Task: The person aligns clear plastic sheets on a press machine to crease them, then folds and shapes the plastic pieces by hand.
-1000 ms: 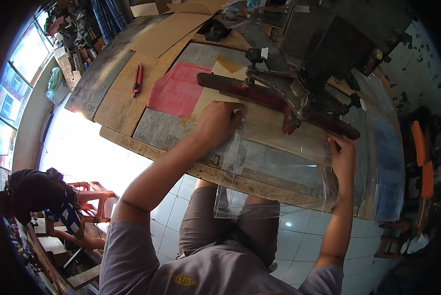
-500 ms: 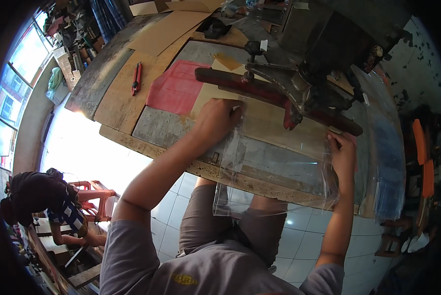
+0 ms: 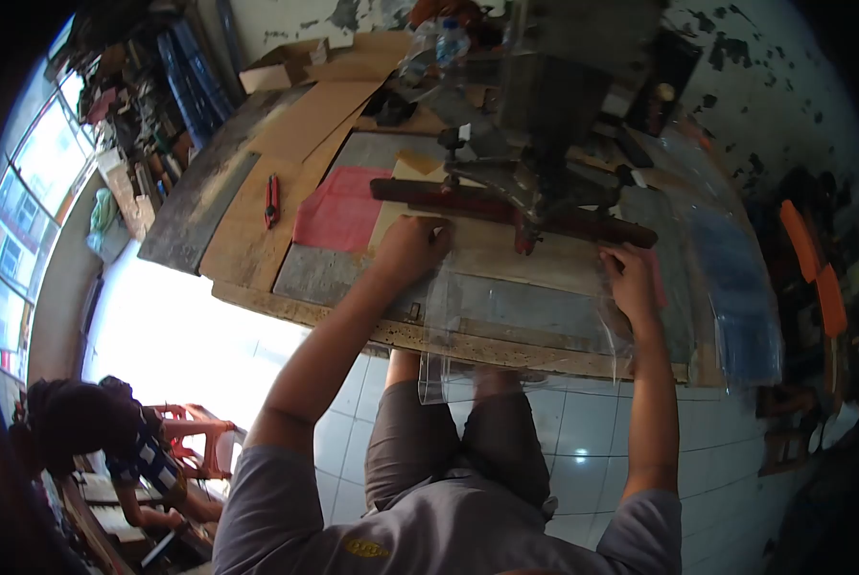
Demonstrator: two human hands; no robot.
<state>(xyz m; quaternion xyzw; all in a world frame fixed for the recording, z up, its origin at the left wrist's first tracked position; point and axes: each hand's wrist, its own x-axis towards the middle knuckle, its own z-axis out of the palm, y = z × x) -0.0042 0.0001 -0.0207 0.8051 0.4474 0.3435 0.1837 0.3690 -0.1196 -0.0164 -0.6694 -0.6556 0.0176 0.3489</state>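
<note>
My left hand [image 3: 412, 247] is closed on the left edge of a clear plastic sheet [image 3: 521, 316], close under a long dark red-edged bar [image 3: 439, 198]. On the right, my right hand [image 3: 631, 278] pinches the same sheet near the bar's right end. The sheet lies over a beige board [image 3: 530, 261], and its near part droops past the front edge of the worktable [image 3: 338, 273]. The bar belongs to a heavy dark machine [image 3: 554, 115] above the table. Whether the bar presses on the sheet I cannot tell. Fingertips of both hands are partly hidden.
A pink sheet [image 3: 338, 213] lies left of the beige board. Further left are a red cutter knife [image 3: 272, 201] and cardboard [image 3: 319, 120]. Bluish plastic sheets [image 3: 741, 297] hang over the table's right side. Another person [image 3: 113, 446] sits bent over at lower left.
The view has tilted up, showing more of the back wall and machine. Both hands stay on the plastic sheet near the bar. The person at lower left has shifted slightly.
</note>
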